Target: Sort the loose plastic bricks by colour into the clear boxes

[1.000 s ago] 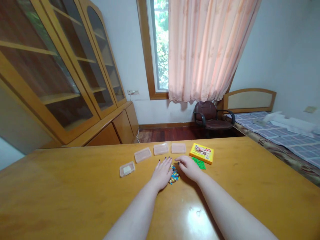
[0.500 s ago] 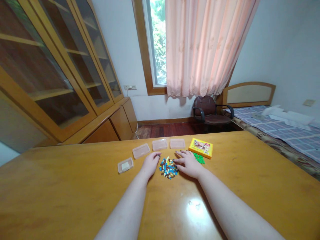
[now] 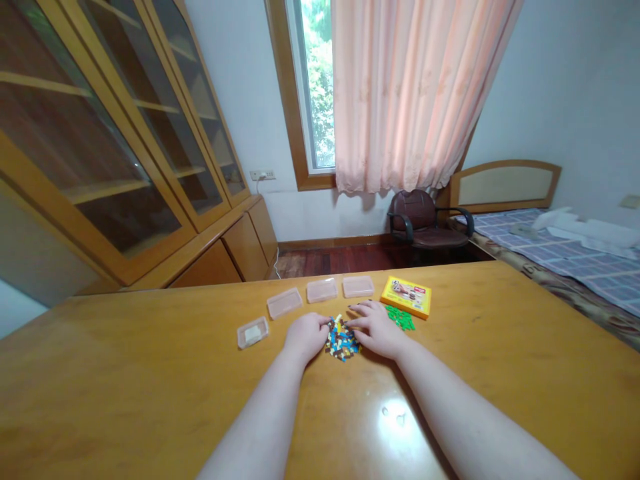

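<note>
A small heap of blue, brown, cream and yellow building bricks (image 3: 343,343) lies on the table between my hands. My left hand (image 3: 306,337) rests at the heap's left edge with its fingers curled together; its fingertips are hidden, so I cannot tell what they hold. On the other side, my right hand (image 3: 379,329) has its fingers stretched apart, their tips touching the heap's right side. Green bricks (image 3: 401,318) form a separate patch just beyond my right hand.
Several clear plastic boxes curve behind the heap; the leftmost box (image 3: 241,340) has pale pieces inside. A yellow box (image 3: 407,295) with a printed picture lies behind the green bricks. The wooden table (image 3: 150,380) extends to both sides. A brown armchair (image 3: 417,217) stands past its far edge.
My left hand has moved closer to the heap and its fingers have curled in. My right hand stays over the heap's right side, fingers still apart. The view has shifted slightly.
</note>
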The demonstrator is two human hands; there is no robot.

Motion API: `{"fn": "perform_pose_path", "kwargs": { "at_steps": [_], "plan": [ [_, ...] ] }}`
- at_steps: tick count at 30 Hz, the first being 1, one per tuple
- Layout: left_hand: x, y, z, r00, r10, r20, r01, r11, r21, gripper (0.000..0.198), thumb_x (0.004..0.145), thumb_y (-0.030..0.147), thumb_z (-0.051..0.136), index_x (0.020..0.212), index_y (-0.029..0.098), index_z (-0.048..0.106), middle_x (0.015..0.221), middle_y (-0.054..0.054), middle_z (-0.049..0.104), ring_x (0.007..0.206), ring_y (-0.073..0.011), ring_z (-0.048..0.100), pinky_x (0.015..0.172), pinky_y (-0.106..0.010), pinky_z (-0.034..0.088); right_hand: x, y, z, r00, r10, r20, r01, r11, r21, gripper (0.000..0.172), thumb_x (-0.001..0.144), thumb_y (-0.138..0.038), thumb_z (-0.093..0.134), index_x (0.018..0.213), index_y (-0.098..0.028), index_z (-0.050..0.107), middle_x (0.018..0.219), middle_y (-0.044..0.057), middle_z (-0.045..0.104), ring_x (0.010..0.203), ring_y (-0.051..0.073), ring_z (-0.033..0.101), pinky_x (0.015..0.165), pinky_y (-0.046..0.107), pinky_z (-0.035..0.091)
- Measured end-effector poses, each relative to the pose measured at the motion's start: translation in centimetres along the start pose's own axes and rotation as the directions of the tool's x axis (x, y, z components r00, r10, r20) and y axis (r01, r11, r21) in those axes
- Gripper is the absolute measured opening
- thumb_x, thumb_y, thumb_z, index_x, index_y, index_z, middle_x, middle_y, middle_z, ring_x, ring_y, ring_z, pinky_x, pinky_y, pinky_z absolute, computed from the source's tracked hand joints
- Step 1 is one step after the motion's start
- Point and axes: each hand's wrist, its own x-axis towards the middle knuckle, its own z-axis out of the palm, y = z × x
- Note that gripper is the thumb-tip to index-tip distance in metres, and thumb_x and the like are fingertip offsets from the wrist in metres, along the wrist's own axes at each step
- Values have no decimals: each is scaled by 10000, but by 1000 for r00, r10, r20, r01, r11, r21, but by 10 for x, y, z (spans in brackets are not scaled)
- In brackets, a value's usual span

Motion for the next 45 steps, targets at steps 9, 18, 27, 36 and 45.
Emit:
{"fn": "perform_pose_path", "kwargs": {
  "at_steps": [9, 18, 27, 36, 45],
  "plan": [
    [2, 8, 8, 995, 93, -19, -91, 992, 92, 402, 810, 247, 435, 1143, 311, 650, 921, -72, 670, 900, -228, 596, 812, -314, 431, 6, 6, 8, 987, 155, -36, -159, 981, -107, 299, 864, -357, 490, 1078, -280, 684, 1255, 46, 576, 1171, 267, 414, 1022, 435, 258],
    [3, 7, 10, 983, 147, -110, -140, 988, 70, 420, 805, 197, 450, 1190, 250, 610, 1012, -69, 613, 962, -218, 544, 874, -352, 419, 8, 1, 7, 973, 183, -137, -201, 971, -130, 242, 870, -291, 495, 1024, -232, 672, 1149, 53, 635, 1111, 229, 470, 1035, 422, 223],
    [0, 9, 16, 959, 270, -82, -258, 957, 129, 372, 763, 209, 542, 1106, 276, 672, 1266, -62, 562, 1174, -267, 418, 1055, -470, 265, 7, -2, 7, 985, 147, -88, -157, 979, -130, 294, 872, -321, 492, 1110, -262, 654, 1236, 44, 589, 1193, 260, 413, 1061, 467, 188],
    [6, 6, 8, 973, 120, -196, -114, 993, 44, 282, 743, 120, 500, 764, 250, 749, 991, -22, 689, 1012, -202, 545, 962, -372, 378, 6, -3, 4, 993, 120, -13, -121, 992, -27, 254, 865, -323, 495, 1021, -304, 693, 1225, 13, 588, 1252, 252, 368, 1092, 490, 123],
    [8, 5, 10, 983, 113, -147, -96, 989, 116, 287, 771, 134, 520, 831, 285, 757, 1003, -28, 694, 1018, -226, 544, 928, -392, 383, 5, -4, 9, 985, 128, 116, -122, 991, -54, 437, 867, -486, 481, 1275, -339, 534, 1429, 58, 400, 1350, 328, 224, 1081, 579, 57]
  ]
}}
